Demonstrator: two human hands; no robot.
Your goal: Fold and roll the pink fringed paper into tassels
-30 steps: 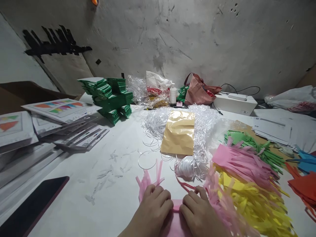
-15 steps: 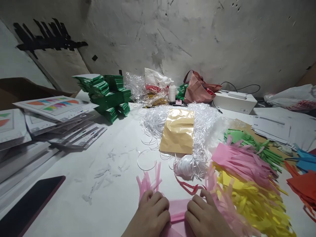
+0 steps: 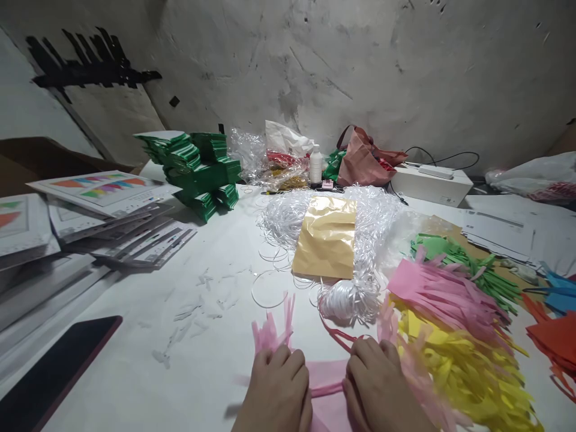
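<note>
Pink fringed tissue paper [image 3: 328,373] lies at the front of the table, with a narrow rolled or folded band running across it. My left hand [image 3: 281,384] has its fingers curled on the left part of that band. Opposite it, my right hand [image 3: 373,378] grips the band's right part, fingers bent inward. Cut pink strips [image 3: 270,330] stick out beyond my left hand, and more spread past the right one. A red ribbon [image 3: 337,333] curves just beyond my right hand. Both sets of fingertips are partly hidden.
Pink tassels [image 3: 445,291], yellow tassels [image 3: 472,360] and green tassels [image 3: 463,261] are heaped at right. A gold sheet [image 3: 326,237] rests on white string [image 3: 378,216]. At left lie a phone [image 3: 63,366], printed packs [image 3: 99,195] and green bundles [image 3: 202,180].
Both hands have shifted slightly and the band between them looks narrower and tighter. My right hand's fingers have curled in more. The view has moved a little.
</note>
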